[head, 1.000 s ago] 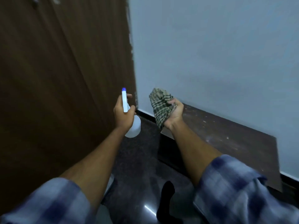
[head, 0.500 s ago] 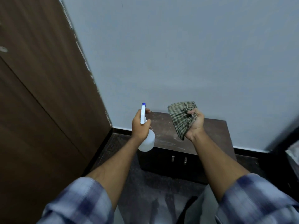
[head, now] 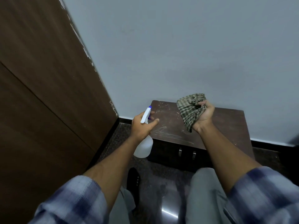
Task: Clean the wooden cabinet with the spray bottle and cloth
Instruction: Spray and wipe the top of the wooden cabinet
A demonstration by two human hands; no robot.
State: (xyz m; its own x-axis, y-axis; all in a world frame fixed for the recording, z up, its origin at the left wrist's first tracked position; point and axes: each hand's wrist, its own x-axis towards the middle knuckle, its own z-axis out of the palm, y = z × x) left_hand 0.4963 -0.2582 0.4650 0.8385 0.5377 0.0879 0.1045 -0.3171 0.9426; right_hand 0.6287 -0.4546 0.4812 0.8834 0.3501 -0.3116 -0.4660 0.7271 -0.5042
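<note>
Pre-spray step, probably. Gripping the spray bottle [head: 144, 148] in the left hand [head: 142, 126] by the cabinet [head: 226, 123] front-left corner, bunched cloth [head: 190, 109] clutched in the right hand [head: 205, 116] over its top. Needs a trigger squeeze next, likely.

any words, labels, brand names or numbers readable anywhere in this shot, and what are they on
None can be read.
The white plastic spray bottle, gripped by the left hand, shows no label.
The green checked cloth, held by the right hand, shows only its pattern.
The dark wooden cabinet top shows pale streaks and specks, no writing.
The grey wall and brown wooden panel are bare.
</note>
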